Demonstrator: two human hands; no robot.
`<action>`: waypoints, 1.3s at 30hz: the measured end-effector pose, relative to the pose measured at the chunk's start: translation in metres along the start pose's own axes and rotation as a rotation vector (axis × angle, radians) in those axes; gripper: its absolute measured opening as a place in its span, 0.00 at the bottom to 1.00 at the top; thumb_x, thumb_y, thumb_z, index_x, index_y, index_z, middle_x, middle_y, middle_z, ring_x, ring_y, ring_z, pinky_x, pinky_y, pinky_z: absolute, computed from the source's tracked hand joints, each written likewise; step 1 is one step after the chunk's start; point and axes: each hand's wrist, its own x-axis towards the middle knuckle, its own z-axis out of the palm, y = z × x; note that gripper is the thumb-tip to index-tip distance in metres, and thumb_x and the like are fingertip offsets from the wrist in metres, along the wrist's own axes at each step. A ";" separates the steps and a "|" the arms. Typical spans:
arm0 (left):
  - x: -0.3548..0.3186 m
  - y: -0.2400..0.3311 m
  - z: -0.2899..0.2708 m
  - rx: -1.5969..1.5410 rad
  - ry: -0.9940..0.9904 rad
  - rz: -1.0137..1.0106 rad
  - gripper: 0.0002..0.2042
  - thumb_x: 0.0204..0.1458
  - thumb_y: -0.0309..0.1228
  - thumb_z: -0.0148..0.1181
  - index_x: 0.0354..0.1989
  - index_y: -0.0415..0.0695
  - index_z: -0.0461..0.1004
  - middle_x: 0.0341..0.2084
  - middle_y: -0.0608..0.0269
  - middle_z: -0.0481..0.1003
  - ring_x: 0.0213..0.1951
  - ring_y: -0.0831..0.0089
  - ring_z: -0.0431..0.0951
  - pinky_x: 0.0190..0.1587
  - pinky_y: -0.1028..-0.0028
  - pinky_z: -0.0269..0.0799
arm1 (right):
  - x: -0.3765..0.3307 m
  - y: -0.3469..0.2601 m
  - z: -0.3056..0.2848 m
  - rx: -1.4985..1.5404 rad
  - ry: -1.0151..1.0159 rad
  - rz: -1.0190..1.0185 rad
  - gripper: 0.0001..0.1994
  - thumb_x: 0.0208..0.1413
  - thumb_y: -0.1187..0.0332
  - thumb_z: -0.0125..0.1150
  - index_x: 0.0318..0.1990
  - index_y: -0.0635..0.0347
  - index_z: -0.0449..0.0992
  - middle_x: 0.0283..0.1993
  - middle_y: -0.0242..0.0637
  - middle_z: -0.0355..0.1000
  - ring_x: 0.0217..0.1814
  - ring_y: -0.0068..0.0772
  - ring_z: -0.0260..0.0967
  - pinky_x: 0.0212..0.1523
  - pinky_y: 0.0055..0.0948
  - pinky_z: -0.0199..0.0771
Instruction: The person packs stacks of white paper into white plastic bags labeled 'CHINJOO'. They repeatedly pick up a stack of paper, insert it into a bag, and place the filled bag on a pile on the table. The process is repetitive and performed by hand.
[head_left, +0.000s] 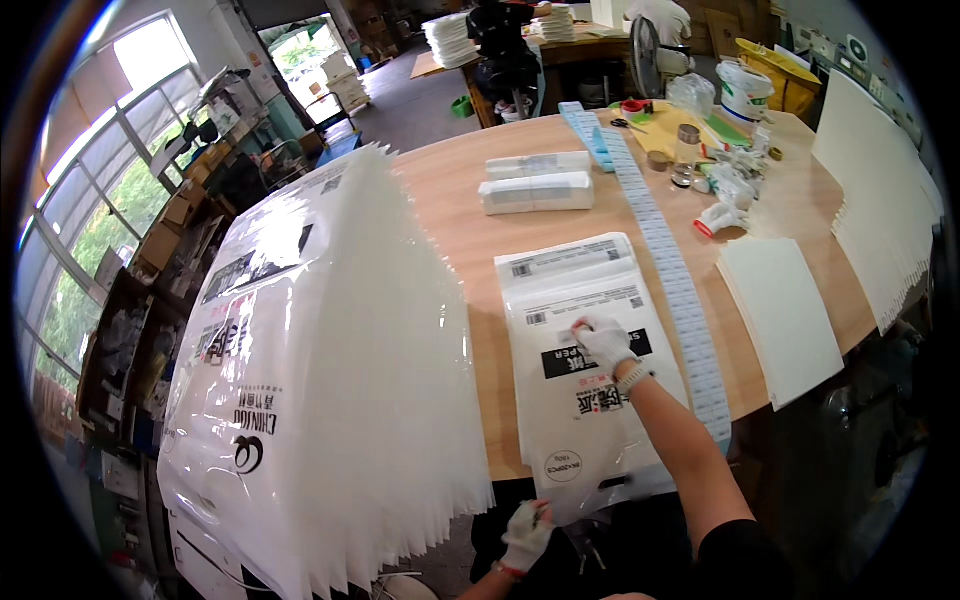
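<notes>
A stack of clear printed plastic bags (540,410) lies in front of me, its near end hanging past the table edge. My right hand (603,342), in a white glove with bare fingertips, rests over the middle of the top bag. Its fingers are curled together, and whatever they may hold is too small to make out. Below the table edge, my left hand (528,535), gloved the same way, is closed at the near corner of the top bag, its fingertips pinching the film. The bag's near end looks lifted and slightly blurred.
On the left lies a tall fanned pile of white sheets in printed film (400,350). A strip of blue-white labels (655,240) runs along the table, with wrapped bundles (535,193) behind. White sheets (785,315), scissors, tape and a bucket (743,92) stand right. People work beyond.
</notes>
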 end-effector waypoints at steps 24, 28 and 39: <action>-0.033 -0.065 0.002 -0.327 -0.079 -0.617 0.14 0.50 0.31 0.51 0.41 0.33 0.68 0.28 0.57 0.74 0.29 0.74 0.73 0.32 0.75 0.69 | 0.071 -0.013 0.070 -0.358 0.029 0.030 0.08 0.48 0.65 0.52 0.32 0.54 0.76 0.30 0.40 0.74 0.33 0.37 0.71 0.36 0.31 0.69; -0.029 -0.060 0.000 -0.317 -0.096 -0.639 0.14 0.51 0.31 0.50 0.42 0.33 0.68 0.28 0.57 0.74 0.30 0.74 0.73 0.33 0.75 0.70 | 0.076 -0.008 0.073 -0.373 0.006 0.037 0.08 0.49 0.66 0.51 0.32 0.56 0.76 0.30 0.41 0.74 0.33 0.37 0.71 0.36 0.31 0.69; -0.026 -0.029 0.004 -0.478 -0.143 -0.631 0.16 0.55 0.38 0.51 0.40 0.35 0.70 0.29 0.63 0.73 0.33 0.78 0.70 0.37 0.78 0.67 | 0.059 -0.010 0.081 -0.581 0.023 -0.196 0.14 0.46 0.58 0.58 0.37 0.56 0.73 0.33 0.43 0.73 0.38 0.43 0.70 0.39 0.38 0.68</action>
